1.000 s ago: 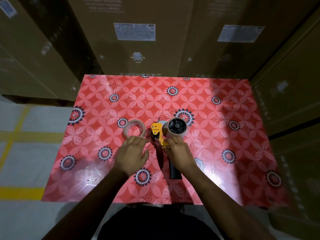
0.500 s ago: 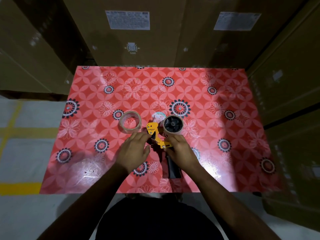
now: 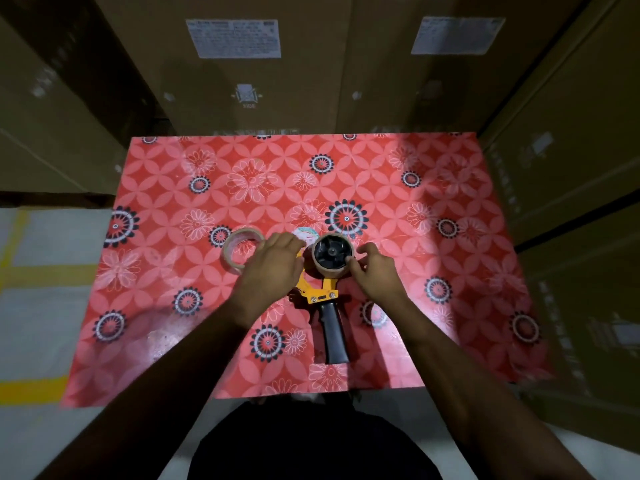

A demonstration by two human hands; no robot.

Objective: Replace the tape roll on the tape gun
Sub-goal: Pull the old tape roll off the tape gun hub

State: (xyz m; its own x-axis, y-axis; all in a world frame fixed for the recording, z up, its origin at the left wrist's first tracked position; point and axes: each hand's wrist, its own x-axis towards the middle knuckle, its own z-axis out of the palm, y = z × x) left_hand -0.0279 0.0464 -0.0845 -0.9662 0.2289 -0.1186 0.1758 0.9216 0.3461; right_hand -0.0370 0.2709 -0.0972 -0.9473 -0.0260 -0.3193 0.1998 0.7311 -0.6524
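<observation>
A tape gun (image 3: 331, 334) with a yellow frame and a black handle lies flat on the red floral table (image 3: 433, 188), handle toward me. On its black hub (image 3: 330, 252) sits a nearly empty brown cardboard core (image 3: 333, 272). My left hand (image 3: 273, 268) lies over the front of the yellow frame, fingers curled down onto it, hiding the gun's nose. My right hand (image 3: 375, 271) curls round the core's right side, thumb on its rim. A fresh roll of clear tape (image 3: 230, 253) lies flat just left of my left hand.
A small round white label or disc (image 3: 304, 233) peeks out behind the gun. Tall cardboard boxes (image 3: 242, 81) wall in the table's far edge and right side. To the left lies grey floor with yellow lines (image 3: 31, 271).
My right hand has left the gun's frame and gone to the right side of the core. My left hand has slid right onto the gun's front.
</observation>
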